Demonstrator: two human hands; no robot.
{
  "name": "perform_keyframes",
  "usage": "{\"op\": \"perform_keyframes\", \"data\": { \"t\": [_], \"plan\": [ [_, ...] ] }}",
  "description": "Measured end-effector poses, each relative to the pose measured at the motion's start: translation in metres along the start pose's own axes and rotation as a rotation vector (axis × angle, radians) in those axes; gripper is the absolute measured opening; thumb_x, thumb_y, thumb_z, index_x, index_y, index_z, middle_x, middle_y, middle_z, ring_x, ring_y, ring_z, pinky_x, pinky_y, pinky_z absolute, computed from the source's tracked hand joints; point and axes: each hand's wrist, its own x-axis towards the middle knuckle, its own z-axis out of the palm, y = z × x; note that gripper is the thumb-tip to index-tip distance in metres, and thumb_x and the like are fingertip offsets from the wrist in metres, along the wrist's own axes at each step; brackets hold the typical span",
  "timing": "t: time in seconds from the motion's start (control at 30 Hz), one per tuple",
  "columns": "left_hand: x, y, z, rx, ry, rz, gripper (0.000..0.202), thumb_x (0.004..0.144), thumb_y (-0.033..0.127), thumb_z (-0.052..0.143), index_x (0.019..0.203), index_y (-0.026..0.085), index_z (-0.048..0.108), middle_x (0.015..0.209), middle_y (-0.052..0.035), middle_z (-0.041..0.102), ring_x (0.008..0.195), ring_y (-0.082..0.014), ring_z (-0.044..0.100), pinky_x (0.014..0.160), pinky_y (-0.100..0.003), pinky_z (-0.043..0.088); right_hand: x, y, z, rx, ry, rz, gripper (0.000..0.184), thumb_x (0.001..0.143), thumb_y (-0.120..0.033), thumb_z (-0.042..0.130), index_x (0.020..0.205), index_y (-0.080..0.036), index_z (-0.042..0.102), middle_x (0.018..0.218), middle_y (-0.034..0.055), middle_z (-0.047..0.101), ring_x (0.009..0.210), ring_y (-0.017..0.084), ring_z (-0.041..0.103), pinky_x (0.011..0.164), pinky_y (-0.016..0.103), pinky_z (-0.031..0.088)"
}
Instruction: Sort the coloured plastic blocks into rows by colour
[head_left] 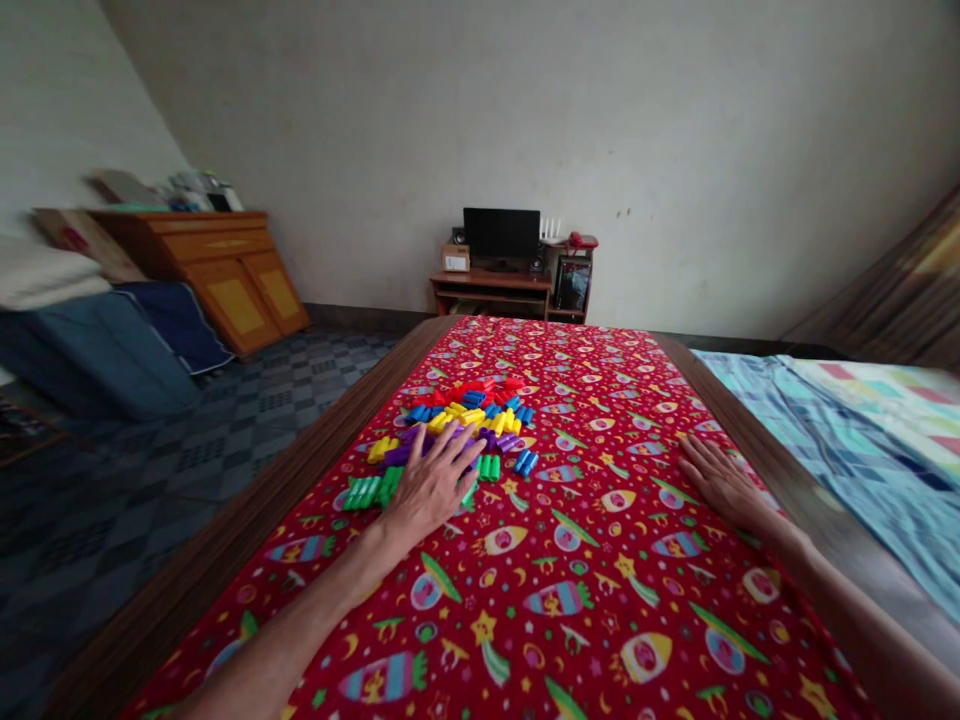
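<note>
My left hand [436, 478] lies palm down over a pile of small ribbed plastic pieces, its fingers spread. Around it are green pieces [364, 492], purple pieces [508, 442], yellow pieces [465, 415], blue pieces [526, 462] and red pieces [480, 388]; their exact kind is too small to tell. The hand hides part of the purple and green ones. My right hand [716, 480] rests flat near the right side of the red patterned cloth [577, 620], with outstretched fingers and no piece by it.
The cloth covers a long table with a dark wooden edge [330, 410]. Beyond its far end stands a desk [491, 283] with a monitor [501, 233]. A wooden cabinet [225, 270] is at left; a bed with a blue sheet [795, 420] is at right.
</note>
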Motion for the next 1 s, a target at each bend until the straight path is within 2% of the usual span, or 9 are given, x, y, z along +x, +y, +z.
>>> {"op": "perform_keyframes", "data": {
  "t": [0.1,0.17,0.27,0.37,0.5,0.6,0.73,0.8,1.0],
  "plan": [
    [-0.017,-0.02,-0.01,0.018,0.014,-0.04,0.043,0.098,0.036,0.04,0.139,0.026,0.051,0.15,-0.007,0.045,0.142,-0.0318,0.032,0.116,-0.063,0.016,-0.001,0.005,-0.007,-0.01,-0.044,-0.018,0.045,0.09,-0.041,0.034,0.118,-0.026,0.066,0.132,0.0158,0.06,0.132,0.031,0.047,0.106,0.056,0.039],
    [-0.03,-0.03,-0.014,0.019,-0.017,-0.062,0.049,0.096,0.045,0.043,0.142,0.028,0.047,0.155,-0.0072,0.038,0.145,-0.0363,0.026,0.113,-0.066,0.02,0.009,-0.014,-0.01,0.01,-0.011,0.019,0.047,0.091,-0.043,0.035,0.122,-0.023,0.063,0.131,0.0186,0.06,0.128,0.033,0.05,0.105,0.055,0.041],
    [-0.044,-0.039,-0.009,-0.025,-0.124,-0.112,0.063,0.089,0.059,0.05,0.145,0.029,0.044,0.158,-0.0103,0.03,0.143,-0.044,0.024,0.107,-0.068,0.03,0.044,-0.082,-0.009,0.14,0.046,0.065,0.059,0.095,-0.05,0.031,0.139,-0.015,0.049,0.142,0.022,0.049,0.132,0.035,0.046,0.104,0.055,0.043],
    [-0.045,-0.042,0.006,-0.081,-0.184,-0.184,0.067,0.085,0.063,0.054,0.142,0.029,0.048,0.156,-0.0125,0.034,0.141,-0.0444,0.029,0.105,-0.064,0.036,0.099,-0.173,0.002,0.388,-0.083,-0.038,0.062,0.097,-0.053,0.029,0.144,-0.017,0.043,0.148,0.0197,0.042,0.137,0.034,0.04,0.107,0.055,0.039],
    [-0.034,-0.045,0.019,-0.09,-0.082,-0.258,0.06,0.088,0.058,0.053,0.137,0.025,0.055,0.15,-0.0137,0.044,0.139,-0.0387,0.036,0.108,-0.057,0.036,0.178,-0.275,0.024,0.662,-0.061,-0.055,0.051,0.1,-0.042,0.027,0.142,-0.021,0.047,0.14,0.0127,0.053,0.138,0.027,0.04,0.112,0.051,0.033],
    [-0.032,-0.047,0.019,-0.062,-0.025,-0.294,0.057,0.091,0.055,0.049,0.139,0.024,0.053,0.151,-0.0143,0.042,0.138,-0.0369,0.038,0.11,-0.058,0.033,0.206,-0.322,0.03,0.701,-0.078,-0.045,0.045,0.102,-0.038,0.029,0.129,-0.02,0.059,0.125,0.0115,0.064,0.124,0.024,0.054,0.105,0.042,0.04],
    [-0.037,-0.059,0.022,-0.035,-0.022,-0.393,0.06,0.093,0.055,0.044,0.146,0.027,0.041,0.156,-0.0146,0.032,0.143,-0.0428,0.024,0.108,-0.07,0.024,0.202,-0.352,0.021,0.732,-0.187,-0.235,0.043,0.097,-0.047,0.044,0.116,-0.018,0.068,0.11,0.0107,0.071,0.103,0.023,0.065,0.091,0.034,0.048],
    [-0.037,-0.069,0.027,-0.09,-0.031,-0.443,0.067,0.093,0.058,0.043,0.15,0.024,0.034,0.157,-0.0166,0.029,0.144,-0.0436,0.023,0.107,-0.068,0.027,0.202,-0.354,0.012,0.774,-0.218,-0.311,0.045,0.096,-0.05,0.045,0.119,-0.019,0.068,0.108,0.0088,0.072,0.099,0.022,0.067,0.087,0.032,0.049],
    [-0.006,-0.108,0.032,-0.177,0.045,-0.466,0.071,0.09,0.061,0.045,0.147,0.02,0.036,0.146,-0.0168,0.045,0.137,-0.0338,0.039,0.11,-0.051,0.034,0.254,-0.335,0.002,0.455,-0.162,-0.153,0.048,0.099,-0.048,0.039,0.134,-0.019,0.056,0.126,0.0127,0.065,0.118,0.026,0.059,0.098,0.039,0.045]
  ]
}}
